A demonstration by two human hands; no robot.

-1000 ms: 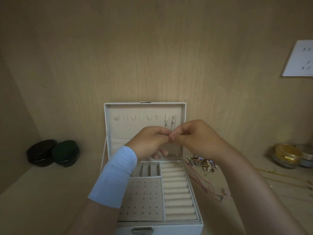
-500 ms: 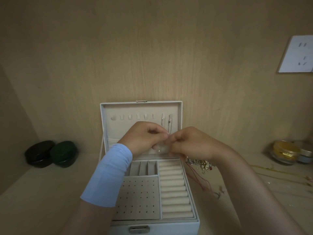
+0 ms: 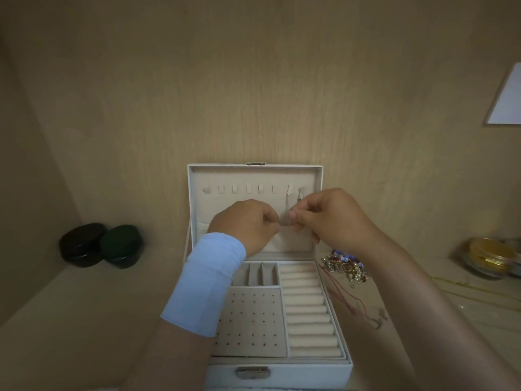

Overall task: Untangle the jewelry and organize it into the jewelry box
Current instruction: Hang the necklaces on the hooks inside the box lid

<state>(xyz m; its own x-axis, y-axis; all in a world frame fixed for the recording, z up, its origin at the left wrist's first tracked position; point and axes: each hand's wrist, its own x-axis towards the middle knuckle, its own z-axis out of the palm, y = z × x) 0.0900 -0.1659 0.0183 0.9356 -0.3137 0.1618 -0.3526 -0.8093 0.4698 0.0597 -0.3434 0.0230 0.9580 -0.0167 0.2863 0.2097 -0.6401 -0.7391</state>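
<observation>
Jewelry box [image 3: 282, 375] in white stands open on the pale worktop [image 3: 84, 320], its lid [image 3: 253, 176] upright against the wooden back wall, as I work in front of that lid. My left hand [image 3: 248, 224], a light blue sleeve [image 3: 205, 283] at its wrist, and my right hand [image 3: 327, 218] meet almost fingertip to fingertip, fingers curled, each pinching one end of a small piece [image 3: 285, 221] too fine and blurred to name. Just above the pinch, at 12 o'clock, two short chains [image 3: 287, 197] hang from the lid's row of hooks. Below my wrists lie the tray's perforated panel [image 3: 251, 323] and, at its 3 o'clock, the ring rolls [image 3: 307, 309]. A tangled heap of jewelry [image 3: 344, 265] sits on the worktop at the box's 2 o'clock, just beside its wall, with a red cord [image 3: 346, 300] trailing from it toward 5 o'clock. Two dark jars [image 3: 81, 245], touching, sit at the frame's 9 o'clock; a gold-lidded jar [image 3: 490, 256] sits at 3 o'clock.
</observation>
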